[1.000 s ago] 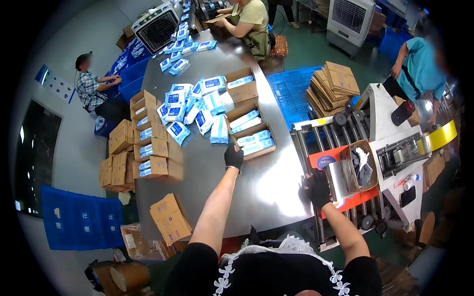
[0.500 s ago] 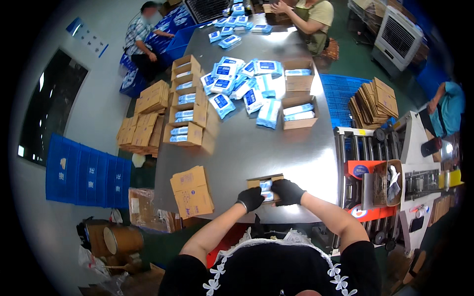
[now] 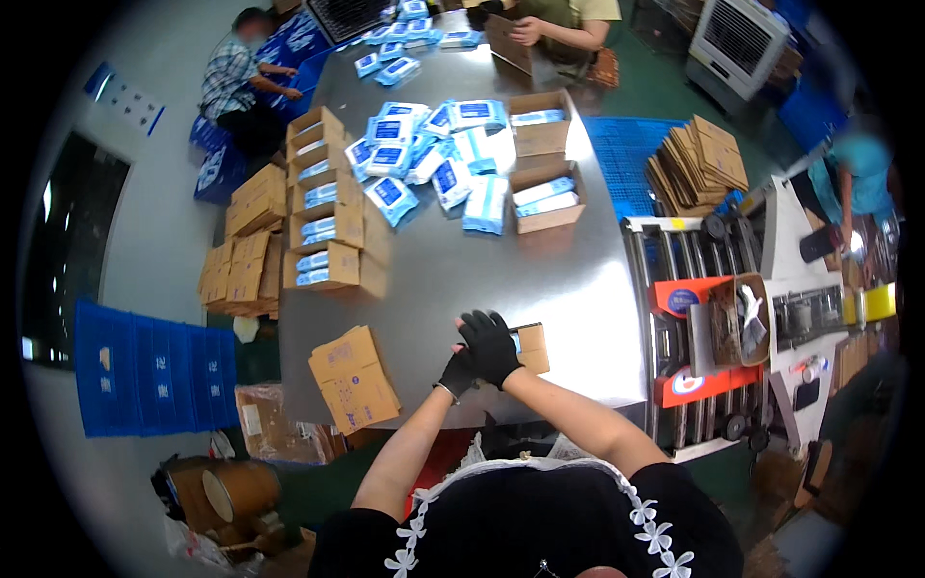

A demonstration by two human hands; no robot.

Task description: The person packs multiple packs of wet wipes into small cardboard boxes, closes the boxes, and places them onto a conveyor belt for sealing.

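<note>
A small cardboard box lies at the near side of the metal table, with a bit of a blue-and-white pack showing at its opening. My right hand, in a black glove, lies over the box's left part with its fingers stretched out flat. Tucked against it from the left is my left hand, gloved too with bare fingertips; its fingers are mostly hidden behind the right hand. Left of both hands, a stack of flattened cartons rests on the table.
Open boxes holding wipe packs line the table's left edge. Two more boxes stand at the right, beside a heap of wipe packs. A roller conveyor runs along the right. Co-workers stand at the far end and at both sides.
My right hand has moved left across the box, from its right side to beside my left hand. The box's right flap now lies folded over. The whole view has shifted slightly.
</note>
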